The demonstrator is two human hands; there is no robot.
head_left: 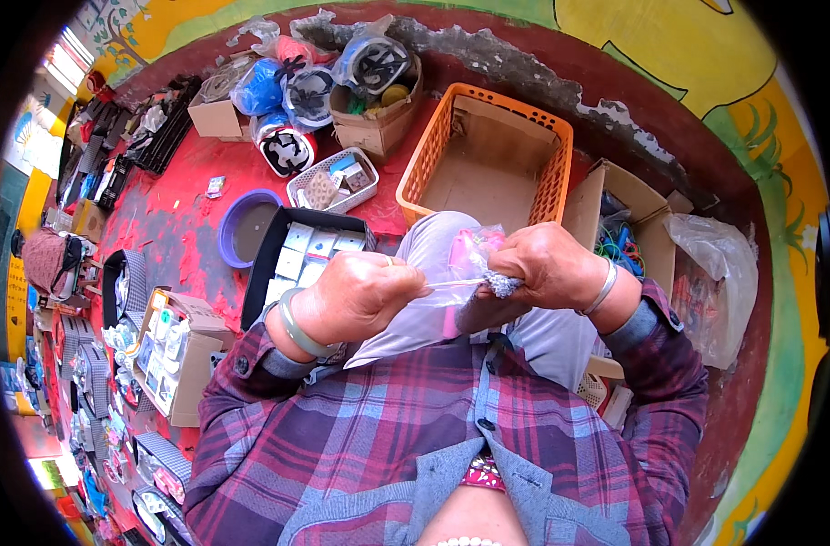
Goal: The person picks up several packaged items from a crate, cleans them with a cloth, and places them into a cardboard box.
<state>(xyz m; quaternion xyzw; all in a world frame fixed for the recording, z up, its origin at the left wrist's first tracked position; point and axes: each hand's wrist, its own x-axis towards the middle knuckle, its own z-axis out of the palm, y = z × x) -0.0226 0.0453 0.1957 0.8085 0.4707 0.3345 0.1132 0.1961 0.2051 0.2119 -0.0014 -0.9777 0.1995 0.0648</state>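
Observation:
My left hand (360, 293) is closed in a pinch, pulling on a thin pale strip (453, 284). Whether that strip is string or stretched plastic I cannot tell. It runs taut across to my right hand (553, 266), whose fingers are closed on a fuzzy grey piece of cloth (500, 285). Against the right fingers, above my lap, hangs a clear plastic bag (465, 253) with something pink in it. The bag's lower part is partly hidden by the hands and the strip.
In front stands an orange plastic crate (409, 193) lined with cardboard. To its right is an open carton (586, 202) with coloured cords. Left of my knees lie a black box (254, 293) of white packets, a purple basin (226, 238) and a white basket (371, 193).

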